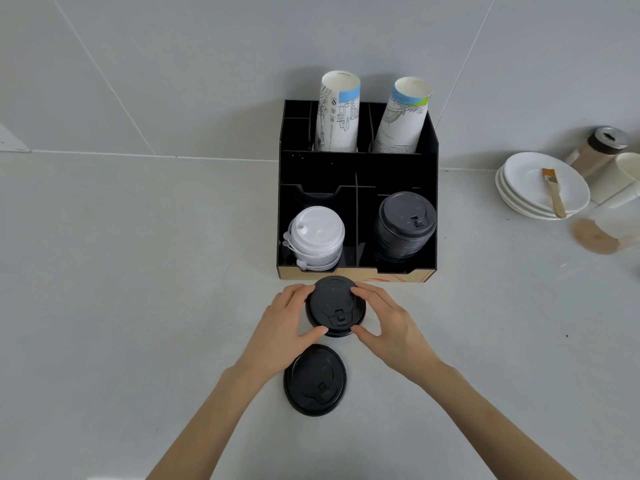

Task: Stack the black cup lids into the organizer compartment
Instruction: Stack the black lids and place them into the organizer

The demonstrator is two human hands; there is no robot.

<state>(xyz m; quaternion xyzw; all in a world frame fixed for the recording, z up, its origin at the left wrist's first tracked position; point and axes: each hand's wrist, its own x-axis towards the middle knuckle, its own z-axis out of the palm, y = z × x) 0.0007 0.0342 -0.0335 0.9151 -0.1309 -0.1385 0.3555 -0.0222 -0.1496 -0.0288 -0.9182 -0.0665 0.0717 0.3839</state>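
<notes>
White lids fill the organizer's front left compartment, and a tall stack of black lids sits in the front right one, with two stacks of paper cups leaning in the back. Just in front of the organizer, your left hand curls around the left edge of a black lid, thumb and fingers touching its rim. Your right hand grips the opposite edge the same way, so both hands hold it together. A second black lid lies loose on the counter nearer to you, between your forearms. Far right, stacked white plates carry a small brush.
</notes>
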